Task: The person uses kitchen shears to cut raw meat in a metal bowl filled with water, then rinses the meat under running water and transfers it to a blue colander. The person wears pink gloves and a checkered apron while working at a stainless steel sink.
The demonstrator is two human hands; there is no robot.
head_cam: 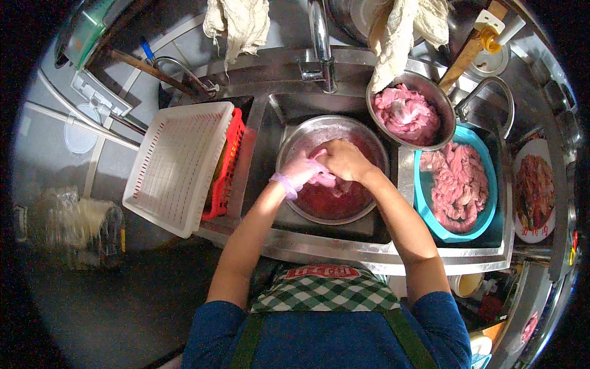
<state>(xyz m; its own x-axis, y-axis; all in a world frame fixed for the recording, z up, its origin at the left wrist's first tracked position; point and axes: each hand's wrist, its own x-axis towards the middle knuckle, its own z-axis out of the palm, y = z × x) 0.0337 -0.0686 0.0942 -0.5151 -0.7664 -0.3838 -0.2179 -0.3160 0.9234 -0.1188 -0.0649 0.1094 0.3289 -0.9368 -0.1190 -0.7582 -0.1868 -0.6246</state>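
Note:
My left hand (302, 168), in a thin translucent purple glove, grips a piece of raw pink offal (328, 179) that looks like intestine. My bare right hand (345, 159) meets it from the other side, fingers curled in on the same piece; the fingertips are hidden. Both hands are over a round steel basin (333, 221) of reddish, frothy water (322, 203), set in the middle sink bowl. At the upper right, a steel pot (411, 145) holds more pink offal (405, 110). Below that, a turquoise oval basket (426, 219) contains a heap of ruffled pink intestine (456, 184).
A white slotted plastic basket (170, 170) leans against a red basket (233, 157) on the left. The chrome faucet (322, 60) stands behind the basin. Pale cloths (237, 30) hang at the back. A white oval plate (534, 233) of dark meat is at far right.

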